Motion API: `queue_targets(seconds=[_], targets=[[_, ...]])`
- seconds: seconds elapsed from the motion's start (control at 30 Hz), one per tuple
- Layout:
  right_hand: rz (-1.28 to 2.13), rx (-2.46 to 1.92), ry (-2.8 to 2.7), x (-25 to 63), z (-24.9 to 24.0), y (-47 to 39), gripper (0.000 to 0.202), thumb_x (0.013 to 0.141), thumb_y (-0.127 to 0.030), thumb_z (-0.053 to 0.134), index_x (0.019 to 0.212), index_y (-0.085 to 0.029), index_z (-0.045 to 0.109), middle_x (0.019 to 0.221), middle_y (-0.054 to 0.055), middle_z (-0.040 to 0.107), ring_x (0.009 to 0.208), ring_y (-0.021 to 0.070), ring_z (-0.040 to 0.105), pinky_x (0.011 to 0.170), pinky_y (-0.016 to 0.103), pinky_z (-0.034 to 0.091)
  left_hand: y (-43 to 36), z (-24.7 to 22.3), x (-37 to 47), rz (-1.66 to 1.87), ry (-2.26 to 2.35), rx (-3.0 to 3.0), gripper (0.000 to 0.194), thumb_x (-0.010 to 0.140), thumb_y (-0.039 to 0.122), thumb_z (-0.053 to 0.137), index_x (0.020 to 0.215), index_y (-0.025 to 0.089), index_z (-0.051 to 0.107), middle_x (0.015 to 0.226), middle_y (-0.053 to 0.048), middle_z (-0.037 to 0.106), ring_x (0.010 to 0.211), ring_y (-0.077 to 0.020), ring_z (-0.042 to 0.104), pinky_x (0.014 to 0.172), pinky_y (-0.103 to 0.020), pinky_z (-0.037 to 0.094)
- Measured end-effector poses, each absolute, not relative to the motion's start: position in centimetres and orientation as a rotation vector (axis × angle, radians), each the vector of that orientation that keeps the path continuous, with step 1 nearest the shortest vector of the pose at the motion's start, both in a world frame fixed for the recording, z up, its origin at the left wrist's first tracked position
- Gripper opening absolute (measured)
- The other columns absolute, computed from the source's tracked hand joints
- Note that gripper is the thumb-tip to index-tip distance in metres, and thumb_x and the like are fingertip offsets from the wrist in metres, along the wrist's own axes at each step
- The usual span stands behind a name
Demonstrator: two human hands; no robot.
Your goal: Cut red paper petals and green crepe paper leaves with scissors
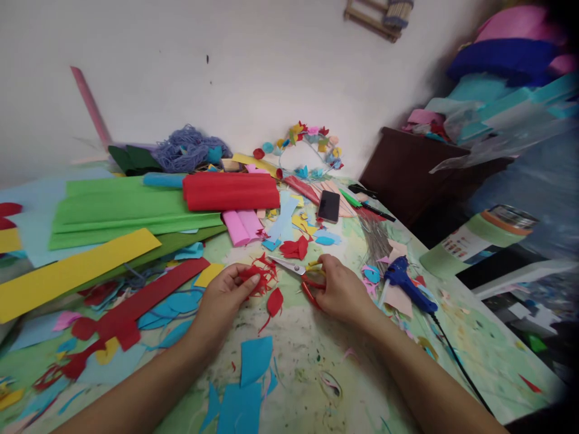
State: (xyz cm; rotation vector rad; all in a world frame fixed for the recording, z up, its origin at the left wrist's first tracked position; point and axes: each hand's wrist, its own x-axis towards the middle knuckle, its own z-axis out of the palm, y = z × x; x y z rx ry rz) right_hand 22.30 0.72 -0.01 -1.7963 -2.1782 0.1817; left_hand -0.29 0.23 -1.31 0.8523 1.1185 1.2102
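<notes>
My left hand (230,290) pinches red paper (262,276) with thin, jagged strips at its edges, just above the table. My right hand (340,289) grips scissors (294,267) by their yellow and red handles, the blades pointing left toward the red paper. Between the blades there is a narrow gap. Beyond the scissors lies a small pile of red cut pieces (295,247). A red leaf-shaped piece (274,302) rests between my hands, and blue paper (256,360) lies nearer to me.
Green (117,208) and red paper rolls (231,191) lie at the back left. A phone (329,206) is at the back. To the right are a blue glue gun (409,286), wires (376,232) and a light green tumbler (474,241).
</notes>
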Motion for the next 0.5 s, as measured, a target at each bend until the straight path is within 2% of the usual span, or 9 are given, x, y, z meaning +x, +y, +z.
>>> queue_targets(seconds=[0.2, 0.33, 0.43, 0.5], targets=[[0.230, -1.608, -1.986, 22.1, -0.5, 0.7, 0.044, 0.078, -0.040, 0.061, 0.115, -0.020, 0.047, 0.103, 0.009, 0.061, 0.083, 0.0213, 0.060, 0.066, 0.029, 0.044, 0.2, -1.3, -0.1, 1.295, 1.098, 0.820, 0.036, 0.059, 0.028, 0.079, 0.087, 0.017, 0.059, 0.071, 0.003, 0.067, 0.061, -0.0104, 0.062, 0.058, -0.020, 0.046], [0.263, -1.375, -2.108, 21.4, -1.2, 0.2, 0.053, 0.081, -0.029, 0.058, 0.131, -0.023, 0.042, 0.109, 0.008, 0.062, 0.090, 0.0199, 0.060, 0.073, 0.030, 0.046, 0.1, -1.6, 0.1, 1.275, 1.073, 0.836, 0.035, 0.061, 0.028, 0.079, 0.088, 0.017, 0.058, 0.072, 0.003, 0.068, 0.061, -0.0095, 0.062, 0.058, -0.019, 0.046], [0.245, -1.269, -2.207, 21.1, -1.2, -0.3, 0.046, 0.080, -0.020, 0.056, 0.125, -0.021, 0.049, 0.102, 0.009, 0.062, 0.085, 0.0192, 0.058, 0.070, 0.029, 0.045, 0.0, -1.6, 0.3, 1.284, 1.097, 0.824, 0.038, 0.058, 0.027, 0.080, 0.088, 0.017, 0.058, 0.075, 0.003, 0.067, 0.063, -0.0095, 0.062, 0.061, -0.020, 0.048], [0.231, -1.274, -2.213, 20.9, -1.0, -0.6, 0.039, 0.078, -0.021, 0.058, 0.117, -0.020, 0.054, 0.095, 0.008, 0.062, 0.080, 0.0191, 0.057, 0.067, 0.028, 0.044, 0.0, -1.5, 0.3, 1.285, 1.120, 0.838, 0.037, 0.057, 0.027, 0.081, 0.086, 0.016, 0.059, 0.075, 0.002, 0.067, 0.065, -0.0103, 0.062, 0.063, -0.021, 0.049]])
